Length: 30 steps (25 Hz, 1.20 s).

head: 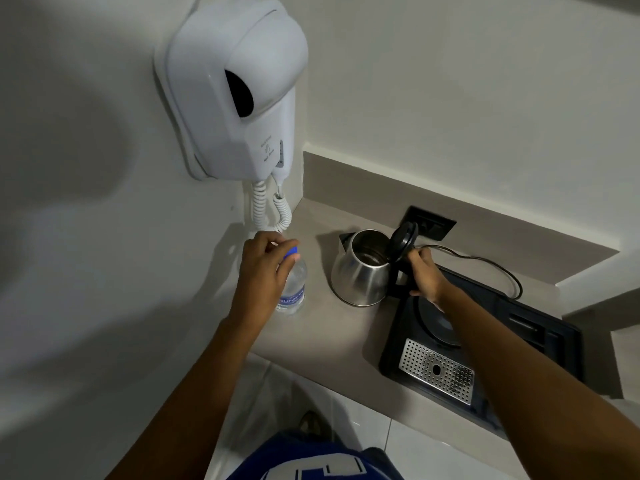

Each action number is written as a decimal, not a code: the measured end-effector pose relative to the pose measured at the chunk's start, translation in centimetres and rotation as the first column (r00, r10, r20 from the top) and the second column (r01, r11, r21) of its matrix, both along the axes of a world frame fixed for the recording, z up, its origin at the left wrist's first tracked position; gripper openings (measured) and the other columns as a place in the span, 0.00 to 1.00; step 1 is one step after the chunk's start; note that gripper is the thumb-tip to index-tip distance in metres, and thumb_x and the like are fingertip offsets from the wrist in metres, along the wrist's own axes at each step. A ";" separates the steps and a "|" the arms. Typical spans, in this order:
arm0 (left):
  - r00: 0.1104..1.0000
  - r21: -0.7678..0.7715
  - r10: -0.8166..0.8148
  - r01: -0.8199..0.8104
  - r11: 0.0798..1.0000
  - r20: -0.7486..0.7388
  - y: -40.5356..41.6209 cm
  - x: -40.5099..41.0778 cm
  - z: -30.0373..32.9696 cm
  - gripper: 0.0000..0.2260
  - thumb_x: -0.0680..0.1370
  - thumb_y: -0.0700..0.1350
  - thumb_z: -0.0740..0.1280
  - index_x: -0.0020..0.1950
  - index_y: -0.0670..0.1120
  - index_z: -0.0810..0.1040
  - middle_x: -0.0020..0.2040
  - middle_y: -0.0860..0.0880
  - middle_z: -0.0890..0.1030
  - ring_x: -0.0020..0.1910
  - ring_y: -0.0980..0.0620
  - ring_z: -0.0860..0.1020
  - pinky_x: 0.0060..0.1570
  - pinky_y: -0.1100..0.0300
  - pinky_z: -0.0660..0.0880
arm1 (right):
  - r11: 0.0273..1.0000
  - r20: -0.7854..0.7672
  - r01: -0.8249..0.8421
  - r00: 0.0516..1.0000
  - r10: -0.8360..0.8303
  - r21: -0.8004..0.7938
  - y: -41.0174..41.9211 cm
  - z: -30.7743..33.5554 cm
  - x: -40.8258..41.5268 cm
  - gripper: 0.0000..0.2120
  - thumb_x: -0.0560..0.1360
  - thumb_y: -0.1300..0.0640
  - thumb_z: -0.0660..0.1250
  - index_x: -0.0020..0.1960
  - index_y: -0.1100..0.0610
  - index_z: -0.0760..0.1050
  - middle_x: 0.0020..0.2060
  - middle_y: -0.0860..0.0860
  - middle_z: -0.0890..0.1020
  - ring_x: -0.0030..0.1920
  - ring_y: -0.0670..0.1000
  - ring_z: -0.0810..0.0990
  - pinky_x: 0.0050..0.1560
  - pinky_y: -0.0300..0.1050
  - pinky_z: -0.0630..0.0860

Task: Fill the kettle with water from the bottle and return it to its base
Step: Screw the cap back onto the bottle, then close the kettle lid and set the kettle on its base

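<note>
Blue plastic marks the cap that the person's left hand is curled over, fingers pinched around the neck of the water bottle, which stands upright on the beige counter just below the coiled cord of a wall-mounted hair dryer. The right hand is wrapped around the black handle of the stainless steel kettle, whose lid stands hinged open. The kettle sits on the counter beside, not on, the round base in the black tray, with a perforated drip plate nearer the person. A power cord loops toward a dark wall socket. The cap looks still in place, so it probably needs unscrewing first. One-handed twisting could tip the light bottle, and a hurried pour might splash past the kettle's mouth onto the base contacts or toward the socket.
</note>
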State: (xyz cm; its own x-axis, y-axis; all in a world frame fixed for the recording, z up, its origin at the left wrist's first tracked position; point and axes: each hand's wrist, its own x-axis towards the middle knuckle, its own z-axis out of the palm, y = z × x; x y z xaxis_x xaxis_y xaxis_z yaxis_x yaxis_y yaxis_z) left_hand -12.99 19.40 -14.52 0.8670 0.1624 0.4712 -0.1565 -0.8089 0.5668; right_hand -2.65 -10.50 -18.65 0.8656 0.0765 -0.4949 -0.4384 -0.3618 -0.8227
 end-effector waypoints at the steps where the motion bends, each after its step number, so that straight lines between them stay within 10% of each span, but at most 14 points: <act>1: 1.000 0.003 0.006 -0.006 1.000 -0.017 0.1 0.1 -0.2 0.08 0.75 0.37 0.71 0.54 0.42 0.84 0.53 0.43 0.78 0.50 0.43 0.76 0.52 0.60 0.70 | 1.000 0.003 0.004 1.000 -0.004 -0.003 0.0 0.0 0.0 0.32 0.64 0.27 0.57 0.58 0.47 0.64 0.61 0.54 0.74 0.60 0.60 0.75 0.49 0.59 0.77; 9: 0.988 -0.451 0.116 -0.057 0.891 0.103 0.9 -0.6 -2.5 0.07 0.68 0.45 0.78 0.42 0.52 0.82 0.45 0.63 0.81 0.46 0.59 0.81 0.50 0.69 0.74 | 1.000 -0.002 0.008 1.000 -0.008 0.004 0.1 0.3 -0.3 0.29 0.61 0.25 0.58 0.51 0.45 0.65 0.56 0.49 0.74 0.59 0.57 0.73 0.49 0.59 0.75; 17: 0.983 -0.028 0.064 -0.060 0.998 0.173 1.1 -0.5 -1.6 0.09 0.71 0.47 0.72 0.49 0.47 0.77 0.50 0.51 0.82 0.50 0.54 0.77 0.52 0.54 0.73 | 0.999 0.000 0.034 0.999 -0.034 0.039 0.0 0.1 0.6 0.25 0.72 0.34 0.64 0.57 0.52 0.64 0.60 0.57 0.74 0.52 0.53 0.76 0.59 0.62 0.75; 22: 0.969 0.209 -0.113 0.066 0.976 0.220 -3.9 0.2 0.6 0.11 0.72 0.52 0.69 0.53 0.53 0.75 0.64 0.54 0.74 0.62 0.51 0.73 0.59 0.54 0.61 | 0.958 -0.024 -0.002 1.000 -0.005 -0.286 3.0 0.9 2.3 0.52 0.64 0.33 0.72 0.74 0.63 0.55 0.67 0.62 0.72 0.64 0.63 0.74 0.57 0.53 0.74; 26: 0.961 0.124 -0.255 0.268 0.955 -0.111 -7.0 3.7 0.0 0.21 0.75 0.51 0.67 0.67 0.50 0.71 0.74 0.50 0.66 0.71 0.47 0.66 0.66 0.51 0.65 | 0.895 -0.017 -0.001 1.000 -0.008 -0.447 4.9 0.7 3.1 0.60 0.57 0.32 0.74 0.76 0.60 0.51 0.69 0.63 0.71 0.66 0.65 0.72 0.51 0.52 0.72; 30: 0.765 0.025 -0.279 0.359 0.933 -0.581 -8.5 7.4 -2.0 0.32 0.79 0.52 0.65 0.77 0.42 0.55 0.79 0.42 0.57 0.76 0.43 0.58 0.73 0.46 0.60 | 0.908 -0.033 -0.002 0.999 -0.013 -0.420 4.4 0.6 3.3 0.64 0.55 0.29 0.75 0.77 0.59 0.50 0.70 0.63 0.70 0.66 0.65 0.72 0.47 0.51 0.70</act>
